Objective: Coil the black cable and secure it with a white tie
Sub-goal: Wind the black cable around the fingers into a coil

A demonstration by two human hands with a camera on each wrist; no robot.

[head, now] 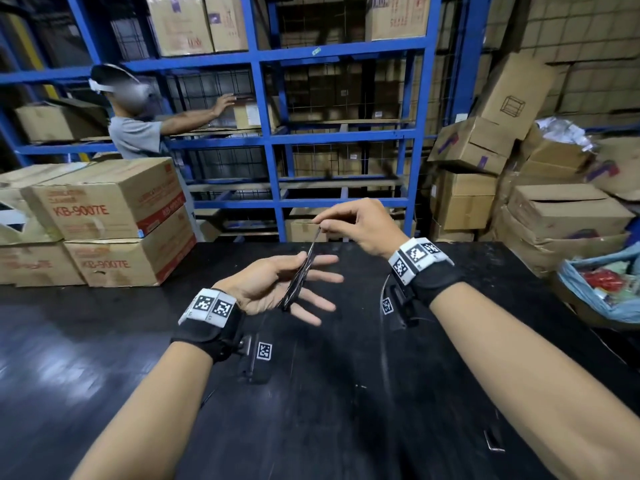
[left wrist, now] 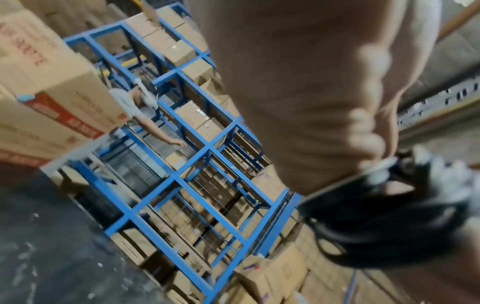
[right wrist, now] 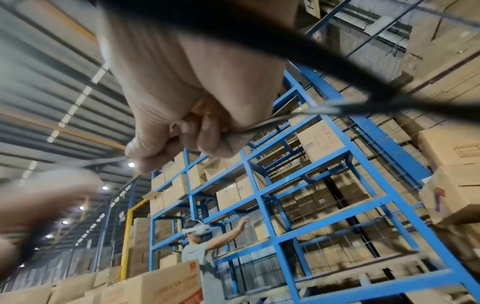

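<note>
Both hands hover above the dark surface (head: pixel 450 341): my left hand (head: pixel 277 285), fingers straight, props the coiled black cable (head: pixel 300 271) across its palm (freeing the tail), while my right hand (head: pixel 360 226) pinches the white tie (right wrist: pixel 262 123) taut to cinch it.

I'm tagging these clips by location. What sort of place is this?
Most likely a warehouse or stockroom: tall blue racks filled with cardboard boxes, more boxes piled loosely at the right, and a corrugated metal roof in the right wrist view.
</note>
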